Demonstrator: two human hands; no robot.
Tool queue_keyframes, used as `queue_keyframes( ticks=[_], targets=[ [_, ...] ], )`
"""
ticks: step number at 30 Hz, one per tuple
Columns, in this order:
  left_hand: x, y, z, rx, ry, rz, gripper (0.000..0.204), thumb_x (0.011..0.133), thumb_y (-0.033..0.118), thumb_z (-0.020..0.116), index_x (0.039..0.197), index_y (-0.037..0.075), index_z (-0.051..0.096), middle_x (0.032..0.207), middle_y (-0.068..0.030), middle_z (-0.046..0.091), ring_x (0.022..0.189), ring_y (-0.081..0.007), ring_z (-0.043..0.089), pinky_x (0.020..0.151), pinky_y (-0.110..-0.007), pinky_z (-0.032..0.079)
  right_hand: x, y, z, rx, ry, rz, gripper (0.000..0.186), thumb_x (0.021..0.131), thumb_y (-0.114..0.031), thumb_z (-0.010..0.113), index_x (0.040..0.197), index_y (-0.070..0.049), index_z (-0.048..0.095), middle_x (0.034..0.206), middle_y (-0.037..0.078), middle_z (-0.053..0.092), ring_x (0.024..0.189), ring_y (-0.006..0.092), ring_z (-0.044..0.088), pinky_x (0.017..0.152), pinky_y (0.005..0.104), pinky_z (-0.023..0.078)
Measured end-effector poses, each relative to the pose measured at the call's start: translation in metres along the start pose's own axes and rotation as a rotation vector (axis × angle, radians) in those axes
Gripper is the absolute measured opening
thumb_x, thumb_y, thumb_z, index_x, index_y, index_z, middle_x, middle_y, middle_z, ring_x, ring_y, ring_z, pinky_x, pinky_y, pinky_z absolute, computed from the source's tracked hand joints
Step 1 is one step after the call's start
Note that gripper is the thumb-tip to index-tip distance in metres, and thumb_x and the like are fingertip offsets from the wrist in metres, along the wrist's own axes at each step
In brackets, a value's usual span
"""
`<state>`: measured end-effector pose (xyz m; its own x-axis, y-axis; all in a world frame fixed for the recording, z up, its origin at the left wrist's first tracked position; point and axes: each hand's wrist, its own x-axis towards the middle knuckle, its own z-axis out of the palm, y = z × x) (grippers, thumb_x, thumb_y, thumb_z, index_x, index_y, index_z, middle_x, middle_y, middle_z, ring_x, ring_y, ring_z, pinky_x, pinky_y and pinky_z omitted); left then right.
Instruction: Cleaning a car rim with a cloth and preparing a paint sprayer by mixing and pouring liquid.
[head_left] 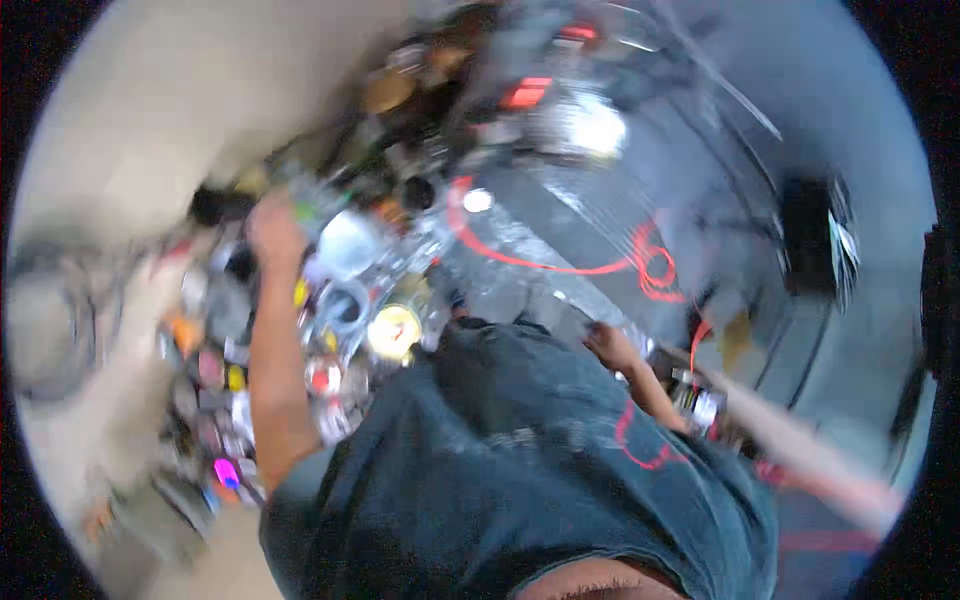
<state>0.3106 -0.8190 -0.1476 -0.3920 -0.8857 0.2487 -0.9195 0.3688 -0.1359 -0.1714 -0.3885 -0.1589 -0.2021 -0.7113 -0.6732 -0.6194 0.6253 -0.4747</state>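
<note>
The picture is badly smeared by motion. My left hand [275, 225] is stretched out at the upper left over dense clutter, close to a dark object [220, 205] and a pale round item [348, 243]; its fingers are too blurred to read. My right hand [610, 342] is low at the right, beside my dark shirt and near a long pale strip. Whether it holds anything I cannot make out. Below the left-hand clutter lie a clear round container [342, 305] and a round yellowish item [393, 330].
A red cable [540, 268] loops over the grey ground ahead of me. A black box-like object [808, 240] stands at the right, near a long pale bar [800, 440]. A bright metallic shape [590, 125] and red objects are at the top. A pale surface [150, 100] borders the clutter.
</note>
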Motion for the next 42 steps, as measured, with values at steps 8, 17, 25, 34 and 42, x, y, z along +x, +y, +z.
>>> queue_keyframes(
  ticks=[8,17,25,34,42],
  targets=[
    [0.007,0.083,-0.106,-0.564,-0.117,0.168,0.046,0.083,0.01,0.062,0.127,0.0,0.053,0.125,-0.0207,0.054,0.117,-0.0364,0.05,0.102,-0.042,0.038,-0.019,0.018,0.01,0.065,0.086,0.072,0.048,0.083,-0.038,0.062,0.117,-0.004,0.061,0.106,0.02,0.066,0.1,0.0372,0.062,0.085,0.0456,0.049],
    [-0.145,0.321,-0.13,-0.633,-0.973,0.84,0.047,0.082,0.006,0.059,0.128,0.001,0.053,0.12,-0.0168,0.06,0.107,-0.0276,0.059,0.096,-0.035,0.044,-0.093,0.103,0.116,0.315,0.138,0.091,0.057,0.084,-0.047,0.06,0.124,-0.005,0.058,0.113,0.018,0.065,0.108,0.0356,0.06,0.091,0.045,0.047],
    [-0.187,0.426,-0.113,-0.311,-1.092,1.175,0.04,0.084,0.011,0.056,0.123,0.002,0.056,0.116,-0.0195,0.062,0.105,-0.0294,0.06,0.093,-0.036,0.046,-0.21,0.205,0.281,1.247,0.036,0.164,0.09,0.084,-0.078,0.038,0.132,-0.003,0.053,0.124,0.016,0.06,0.108,0.0273,0.057,0.092,0.0448,0.046],
    [-0.229,0.554,-0.094,-0.004,-1.152,1.485,0.034,0.086,0.017,0.053,0.117,0.004,0.06,0.111,-0.0225,0.063,0.103,-0.0315,0.062,0.089,-0.036,0.047,-0.298,0.141,0.347,1.522,0.363,0.647,0.074,0.088,-0.069,0.04,0.118,-0.005,0.062,0.11,0.013,0.065,0.093,0.0296,0.062,0.079,0.0445,0.05],
    [-0.265,0.69,-0.105,0.178,-1.173,1.682,0.032,0.088,0.021,0.05,0.113,0.005,0.063,0.108,-0.0249,0.064,0.101,-0.0332,0.063,0.086,-0.037,0.048,-0.304,0.148,0.349,1.271,0.752,0.733,0.041,0.09,-0.04,0.051,0.107,-0.005,0.064,0.103,0.022,0.066,0.095,0.0371,0.062,0.079,0.0465,0.05]
  ],
)
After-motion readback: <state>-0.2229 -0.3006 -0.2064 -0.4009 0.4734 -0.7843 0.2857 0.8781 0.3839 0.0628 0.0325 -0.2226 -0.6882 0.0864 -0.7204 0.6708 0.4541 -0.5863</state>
